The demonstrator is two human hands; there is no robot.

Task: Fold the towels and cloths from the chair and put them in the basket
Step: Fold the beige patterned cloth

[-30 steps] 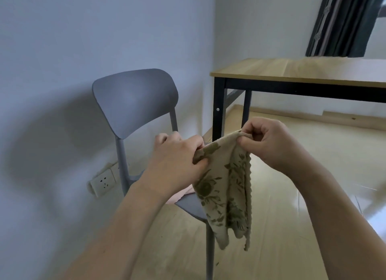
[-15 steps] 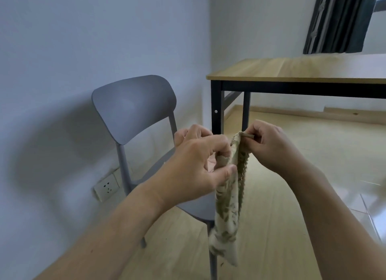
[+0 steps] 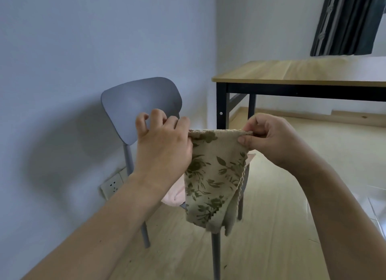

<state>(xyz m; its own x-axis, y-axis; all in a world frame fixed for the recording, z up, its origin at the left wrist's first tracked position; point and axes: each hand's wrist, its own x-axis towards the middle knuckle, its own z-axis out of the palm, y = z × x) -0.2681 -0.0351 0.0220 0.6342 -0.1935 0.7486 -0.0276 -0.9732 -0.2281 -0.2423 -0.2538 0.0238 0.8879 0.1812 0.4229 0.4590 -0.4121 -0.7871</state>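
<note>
Your two forearms reach forward from the bottom of the view, and between them you hold a beige cloth (image 3: 211, 175) printed with olive flowers and leaves. Your left hand (image 3: 165, 148) pinches its upper left corner: thumb and forefinger are closed on the fabric, while the other fingers (image 3: 142, 123) curl loosely above it and hold nothing. Your right hand (image 3: 269, 139) pinches the upper right corner, thumb under and forefinger over the edge, the remaining fingers tucked in. The top edge runs taut and almost level between your hands. Below it the cloth hangs free in doubled layers, its scalloped right border falling in front of the chair (image 3: 140, 106).

The chair stands just behind the cloth, grey, with a rounded backrest that shows above your left hand. On its seat, behind and to the left of the cloth, lies a pink towel (image 3: 173, 196), mostly hidden by your left wrist; a small pink edge also shows right of the cloth.

Left of the chair, low on the wall, is a white socket (image 3: 111, 185). To the right of the chair and farther back stands a worktop (image 3: 302, 72) with a wooden top and black legs. Above it, against the far wall, hangs a dark curtain (image 3: 348, 20).
</note>
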